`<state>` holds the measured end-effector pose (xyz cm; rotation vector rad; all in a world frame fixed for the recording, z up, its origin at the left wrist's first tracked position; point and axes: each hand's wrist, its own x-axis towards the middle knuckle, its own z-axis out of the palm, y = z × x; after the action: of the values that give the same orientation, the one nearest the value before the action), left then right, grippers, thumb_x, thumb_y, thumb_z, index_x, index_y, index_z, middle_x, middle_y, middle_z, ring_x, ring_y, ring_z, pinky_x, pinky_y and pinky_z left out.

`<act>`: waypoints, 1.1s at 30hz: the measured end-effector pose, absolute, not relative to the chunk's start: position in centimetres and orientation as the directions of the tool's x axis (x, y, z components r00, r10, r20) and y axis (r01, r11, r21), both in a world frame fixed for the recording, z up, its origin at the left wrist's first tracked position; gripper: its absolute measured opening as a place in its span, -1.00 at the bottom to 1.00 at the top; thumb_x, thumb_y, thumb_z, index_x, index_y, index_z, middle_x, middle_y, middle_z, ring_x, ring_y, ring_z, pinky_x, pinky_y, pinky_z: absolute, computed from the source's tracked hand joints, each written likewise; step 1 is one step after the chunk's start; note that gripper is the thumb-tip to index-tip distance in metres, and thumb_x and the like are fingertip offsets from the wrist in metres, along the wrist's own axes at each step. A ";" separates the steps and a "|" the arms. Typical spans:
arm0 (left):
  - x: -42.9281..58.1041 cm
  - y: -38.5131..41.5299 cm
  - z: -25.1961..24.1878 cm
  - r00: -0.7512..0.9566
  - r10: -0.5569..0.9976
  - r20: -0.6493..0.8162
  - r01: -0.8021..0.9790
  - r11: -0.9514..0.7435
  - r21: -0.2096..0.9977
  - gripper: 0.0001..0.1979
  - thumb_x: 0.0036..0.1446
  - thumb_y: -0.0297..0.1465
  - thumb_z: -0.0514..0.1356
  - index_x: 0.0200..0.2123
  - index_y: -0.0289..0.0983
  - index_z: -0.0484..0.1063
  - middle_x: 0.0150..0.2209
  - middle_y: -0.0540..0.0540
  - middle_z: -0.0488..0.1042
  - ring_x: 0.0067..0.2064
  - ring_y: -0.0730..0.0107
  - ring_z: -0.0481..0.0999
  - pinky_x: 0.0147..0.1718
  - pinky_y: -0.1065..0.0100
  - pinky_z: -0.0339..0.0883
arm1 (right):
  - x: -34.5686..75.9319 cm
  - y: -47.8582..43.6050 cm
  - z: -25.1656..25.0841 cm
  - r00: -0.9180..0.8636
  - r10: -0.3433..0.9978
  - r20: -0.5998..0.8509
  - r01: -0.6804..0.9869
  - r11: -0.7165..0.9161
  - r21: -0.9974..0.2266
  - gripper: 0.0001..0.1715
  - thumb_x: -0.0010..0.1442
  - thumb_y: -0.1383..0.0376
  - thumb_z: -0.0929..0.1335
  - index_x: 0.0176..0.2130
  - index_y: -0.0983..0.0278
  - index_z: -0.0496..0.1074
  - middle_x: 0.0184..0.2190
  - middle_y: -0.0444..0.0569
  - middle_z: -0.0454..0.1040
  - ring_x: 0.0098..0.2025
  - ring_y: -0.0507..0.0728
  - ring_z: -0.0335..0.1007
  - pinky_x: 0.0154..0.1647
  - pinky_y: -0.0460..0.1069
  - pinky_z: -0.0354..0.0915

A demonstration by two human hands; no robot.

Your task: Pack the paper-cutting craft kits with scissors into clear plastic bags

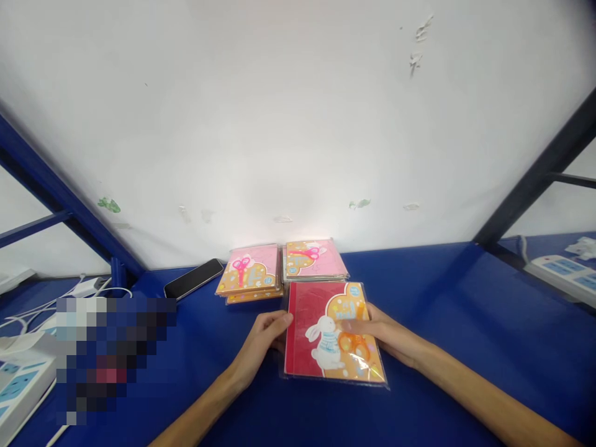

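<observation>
A scuffed white wall (298, 112) is filling the view, green flecks (108, 205) clinging low on it, and a pale glare (258, 234) is shining near its base. Dark blue steel uprights (60, 192) are slanting in on both sides, framing a deep blue tabletop (419, 285), with a white power strip (565, 279) sitting off to the right!

On the workbench (419, 279), a stack of plastic-sleeved packets (249, 271) sat just left of a second stack (315, 259), both near the wall (298, 124). A lone packet (333, 332) lay in front, a smartphone (194, 278) to the left, and a power strip (563, 276) far right.
</observation>
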<state>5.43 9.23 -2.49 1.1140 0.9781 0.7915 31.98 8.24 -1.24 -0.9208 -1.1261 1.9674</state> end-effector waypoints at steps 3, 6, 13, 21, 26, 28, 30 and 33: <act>5.4 9.1 -2.2 0.374 0.893 -0.251 -0.006 0.273 0.962 -0.54 0.05 -0.04 0.40 -0.23 -0.35 0.61 -0.34 -0.18 0.66 -0.37 0.27 0.62 -0.42 0.43 0.38 | 32.5 8.3 -1.0 -0.541 0.806 -0.242 -0.162 -0.382 -0.910 -0.43 0.12 0.15 0.57 0.06 0.33 0.52 -0.01 0.14 0.65 -0.01 0.29 0.62 0.12 0.18 0.45; 4.5 8.3 -1.6 0.370 0.877 -0.307 0.021 0.322 0.946 -0.53 0.10 -0.02 0.37 -0.22 -0.35 0.60 -0.27 -0.22 0.68 -0.32 0.23 0.65 -0.43 0.44 0.43 | 33.3 8.6 -0.9 -0.547 0.788 -0.284 -0.022 -0.353 -0.935 -0.51 0.14 0.07 0.55 -0.07 0.36 0.57 -0.19 0.08 0.69 -0.21 0.18 0.66 -0.17 -0.01 0.53; -1.1 4.4 -0.6 0.130 0.847 -0.516 0.015 0.518 0.855 -0.42 0.08 -0.01 0.39 0.04 -0.28 0.54 -0.19 -0.21 0.70 -0.29 0.18 0.71 -0.39 0.40 0.51 | 34.9 9.9 -1.6 -0.524 0.736 -0.428 0.195 -0.386 -0.902 -0.53 0.15 -0.03 0.51 -0.22 0.32 0.54 -0.47 -0.01 0.66 -0.64 0.00 0.49 -0.78 -0.23 0.10; -3.3 2.4 -1.4 -0.065 0.884 -0.464 0.045 0.467 0.883 -0.46 -0.06 -0.08 0.49 -0.07 -0.27 0.57 -0.36 -0.14 0.72 -0.45 0.20 0.69 -0.52 0.42 0.50 | 34.7 10.1 -1.8 -0.346 0.887 -0.308 0.378 -0.169 -0.910 -0.20 0.29 -0.30 0.24 -0.50 0.31 0.48 -0.67 -0.03 0.52 -0.72 0.02 0.38 -0.73 -0.14 0.14; -2.3 1.8 -1.1 -0.111 0.888 -0.446 -0.088 0.438 0.895 -0.19 -0.18 -0.12 0.56 0.14 -0.26 0.43 -0.33 -0.17 0.72 -0.38 0.00 0.72 -0.45 0.25 0.60 | 35.0 10.0 -1.6 -0.175 0.953 -0.249 0.488 -0.136 -0.862 -0.11 0.26 -0.35 0.22 -0.76 0.20 0.16 -0.88 -0.20 0.09 -0.81 -0.06 -0.02 -0.71 -0.08 -0.02; -2.3 1.6 -1.0 -0.156 0.873 -0.462 -0.132 0.446 0.885 -0.11 -0.22 -0.15 0.58 0.18 -0.25 0.40 -0.31 -0.17 0.73 -0.36 -0.06 0.73 -0.44 0.22 0.62 | 35.4 10.1 -1.4 -0.156 0.963 -0.219 0.406 -0.139 -0.903 -0.13 0.28 -0.31 0.24 -0.77 0.18 0.13 -0.89 -0.23 0.01 -0.80 -0.05 -0.10 -0.69 -0.06 -0.08; -2.4 1.3 -0.9 -0.216 0.857 -0.467 -0.160 0.441 0.883 -0.05 -0.27 -0.18 0.60 0.21 -0.24 0.37 -0.31 -0.16 0.73 -0.36 -0.05 0.73 -0.44 0.25 0.63 | 36.0 10.2 -1.1 -0.141 0.975 -0.173 0.276 -0.129 -0.953 -0.15 0.31 -0.23 0.28 -0.77 0.17 0.12 -0.87 -0.24 0.00 -0.76 -0.05 -0.12 -0.64 -0.05 -0.05; -2.8 1.1 -1.1 -0.298 0.836 -0.462 -0.197 0.419 0.886 0.00 -0.30 -0.21 0.61 0.24 -0.21 0.36 -0.29 -0.13 0.73 -0.34 -0.02 0.73 -0.49 0.34 0.61 | 36.9 10.3 -0.4 -0.147 0.977 -0.153 0.144 -0.132 -0.981 -0.21 0.27 -0.13 0.38 -0.77 0.17 0.13 -0.83 -0.24 0.00 -0.71 -0.04 -0.13 -0.58 -0.03 0.00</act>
<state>-2.79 1.07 -1.13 0.5863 1.5403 1.1397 36.89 10.29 -0.39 -1.3382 -1.3570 1.3692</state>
